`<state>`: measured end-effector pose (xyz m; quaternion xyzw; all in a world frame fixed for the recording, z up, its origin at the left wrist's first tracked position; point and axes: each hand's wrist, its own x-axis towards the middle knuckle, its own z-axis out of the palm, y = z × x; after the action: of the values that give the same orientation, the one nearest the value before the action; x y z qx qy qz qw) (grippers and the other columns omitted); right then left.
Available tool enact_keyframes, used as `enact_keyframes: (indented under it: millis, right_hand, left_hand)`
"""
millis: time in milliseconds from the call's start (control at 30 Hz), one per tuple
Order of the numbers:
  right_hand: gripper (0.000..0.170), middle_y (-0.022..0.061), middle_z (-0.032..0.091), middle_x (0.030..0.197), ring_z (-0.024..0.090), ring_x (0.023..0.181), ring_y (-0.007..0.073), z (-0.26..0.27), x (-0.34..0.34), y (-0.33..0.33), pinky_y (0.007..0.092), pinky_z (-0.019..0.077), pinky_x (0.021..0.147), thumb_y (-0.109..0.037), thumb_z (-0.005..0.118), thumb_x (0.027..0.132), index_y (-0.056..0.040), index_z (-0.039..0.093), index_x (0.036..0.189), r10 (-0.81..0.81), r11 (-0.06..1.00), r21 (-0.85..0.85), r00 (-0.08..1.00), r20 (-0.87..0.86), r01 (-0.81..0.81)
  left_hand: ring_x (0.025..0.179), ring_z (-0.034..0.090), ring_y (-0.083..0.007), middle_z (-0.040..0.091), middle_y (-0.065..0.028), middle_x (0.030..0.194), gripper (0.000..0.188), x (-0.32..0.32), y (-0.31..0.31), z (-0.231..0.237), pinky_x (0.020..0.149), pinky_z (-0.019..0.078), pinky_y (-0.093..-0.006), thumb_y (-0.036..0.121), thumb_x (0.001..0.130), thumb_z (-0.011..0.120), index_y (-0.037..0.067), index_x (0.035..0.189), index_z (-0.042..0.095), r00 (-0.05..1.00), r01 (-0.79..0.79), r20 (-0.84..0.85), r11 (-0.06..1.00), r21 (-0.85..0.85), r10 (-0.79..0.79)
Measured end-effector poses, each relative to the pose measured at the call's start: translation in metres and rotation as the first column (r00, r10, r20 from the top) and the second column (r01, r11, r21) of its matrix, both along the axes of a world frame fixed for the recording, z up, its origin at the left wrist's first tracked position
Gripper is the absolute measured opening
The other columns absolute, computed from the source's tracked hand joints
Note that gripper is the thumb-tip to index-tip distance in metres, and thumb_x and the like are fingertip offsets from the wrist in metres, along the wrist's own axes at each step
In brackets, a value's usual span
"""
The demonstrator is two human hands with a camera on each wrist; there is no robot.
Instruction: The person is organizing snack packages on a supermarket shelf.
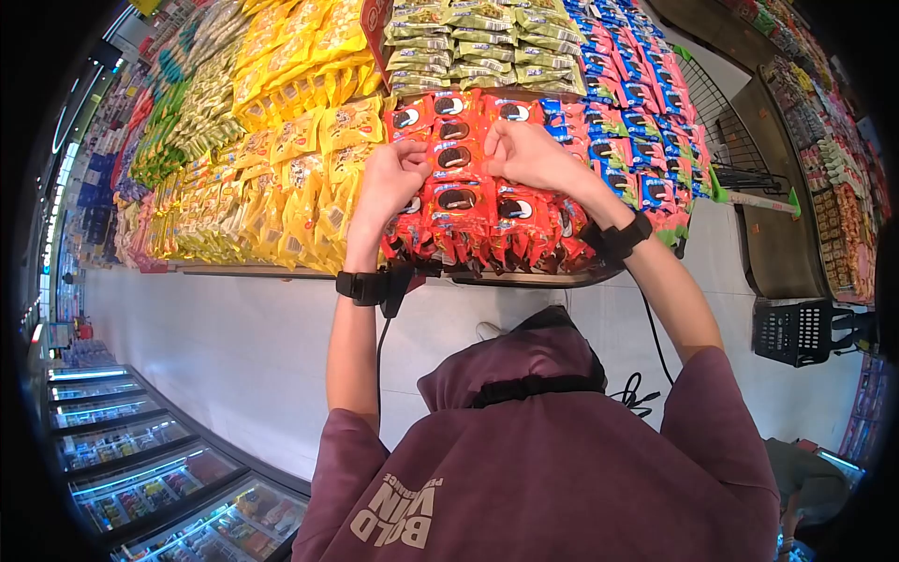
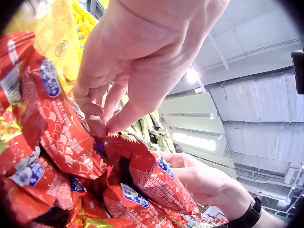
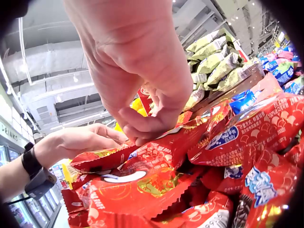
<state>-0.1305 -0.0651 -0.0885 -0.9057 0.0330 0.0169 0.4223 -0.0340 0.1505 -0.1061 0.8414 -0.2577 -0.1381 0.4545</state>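
Both hands are over a pile of red cookie packets (image 1: pixel 459 199). My left hand (image 1: pixel 398 176) pinches the left edge of a red packet (image 1: pixel 456 157) with a dark cookie printed on it. Opposite it, the fingertips of my right hand (image 1: pixel 534 155) pinch the packet's right edge. In the left wrist view, the left hand (image 2: pixel 137 52) has thumb and fingers together at the serrated end of a red packet (image 2: pixel 142 166). The right wrist view has the right hand (image 3: pixel 137 71) bent down with its fingertips on red wrapping (image 3: pixel 156 149); the exact grip there is partly hidden.
Yellow packets (image 1: pixel 295 220) lie left of the red ones, green packets (image 1: pixel 482 47) behind, blue and pink ones (image 1: pixel 646 150) to the right. The display's front edge (image 1: pixel 524 278) is near my body. A black basket (image 1: pixel 792 332) and a wire cart (image 1: pixel 726 122) stand at the right.
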Motion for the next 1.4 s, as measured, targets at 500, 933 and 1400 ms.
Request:
enact_keyframes:
  millis: [500, 933, 1400]
  right_hand:
    - [0.044, 0.0143, 0.065, 0.110, 0.058, 0.110, 0.0320, -0.006, 0.006, 0.016, 0.0430, 0.0467, 0.096, -0.034, 0.074, 0.082, -0.0038, 0.066, 0.112, 0.269, 0.905, -0.410, 0.901, 0.341, -0.114]
    - [0.036, 0.0190, 0.064, 0.106, 0.060, 0.105, 0.0345, -0.014, 0.011, 0.014, 0.0422, 0.0489, 0.092, -0.024, 0.072, 0.083, 0.0026, 0.066, 0.107, 0.358, 0.893, -0.408, 0.849, 0.388, -0.190]
    - [0.047, 0.0179, 0.054, 0.135, 0.051, 0.125, 0.0334, 0.008, -0.007, 0.006, 0.0420, 0.0426, 0.105, -0.022, 0.063, 0.092, -0.0023, 0.053, 0.133, 0.445, 0.736, -0.652, 0.854, 0.268, -0.179]
  left_hand:
    - [0.099, 0.065, -0.0245, 0.068, -0.0133, 0.108, 0.044, -0.037, 0.003, 0.029, 0.089, 0.0508, -0.0337, 0.019, 0.081, 0.077, 0.000, 0.120, 0.065, 0.855, 0.073, 0.516, 0.997, -0.025, -0.049]
    - [0.124, 0.054, -0.0321, 0.060, -0.0150, 0.131, 0.042, -0.066, 0.024, -0.002, 0.103, 0.0432, -0.0410, 0.007, 0.080, 0.074, 0.002, 0.121, 0.065, 0.746, 0.301, 0.577, 0.941, 0.155, -0.333]
    - [0.122, 0.056, -0.0271, 0.060, -0.0083, 0.133, 0.046, -0.113, 0.029, -0.027, 0.098, 0.0457, -0.0405, 0.005, 0.080, 0.073, 0.006, 0.125, 0.063, 0.576, 0.087, 0.808, 0.992, 0.090, -0.124]
